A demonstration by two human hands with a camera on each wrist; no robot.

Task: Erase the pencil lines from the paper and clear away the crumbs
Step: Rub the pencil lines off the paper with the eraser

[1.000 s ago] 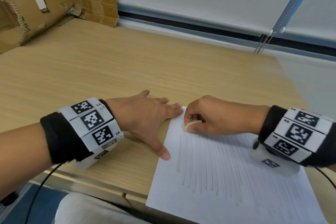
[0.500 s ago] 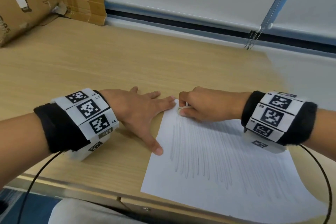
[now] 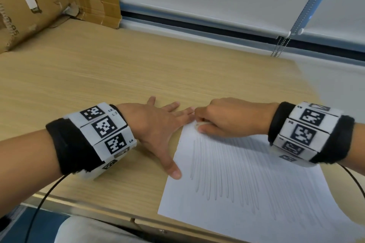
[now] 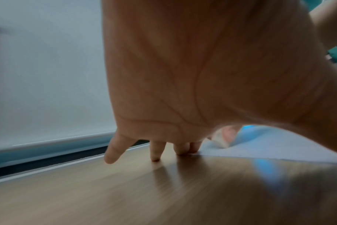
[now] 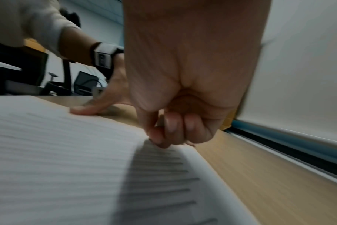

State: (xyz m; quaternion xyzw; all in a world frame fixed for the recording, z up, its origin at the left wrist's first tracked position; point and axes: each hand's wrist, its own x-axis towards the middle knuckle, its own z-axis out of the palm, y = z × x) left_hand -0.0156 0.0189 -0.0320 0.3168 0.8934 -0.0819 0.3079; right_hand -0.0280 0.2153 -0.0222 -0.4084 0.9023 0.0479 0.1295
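A white sheet of paper (image 3: 246,189) with several long pencil lines (image 3: 213,167) lies at the desk's front right. My right hand (image 3: 227,118) pinches a small white eraser (image 3: 199,124) and presses it on the paper's far left corner. In the left wrist view the eraser (image 4: 220,140) shows past my palm. My left hand (image 3: 158,124) lies flat with its fingers spread, thumb on the paper's left edge and fingertips at the far corner. The right wrist view shows my curled right hand (image 5: 169,130) on the paper (image 5: 58,159) and my left thumb (image 5: 87,109) pressing its edge.
The wooden desk (image 3: 98,77) stretches bare to the left and back. Cardboard boxes (image 3: 39,2) lean at the back left. A window blind with a bead chain (image 3: 280,47) runs along the back. The desk's front edge (image 3: 98,209) is close below my arms.
My right hand with the eraser has slid a little toward the paper's far left corner. The left hand stays pressed on the paper's edge.
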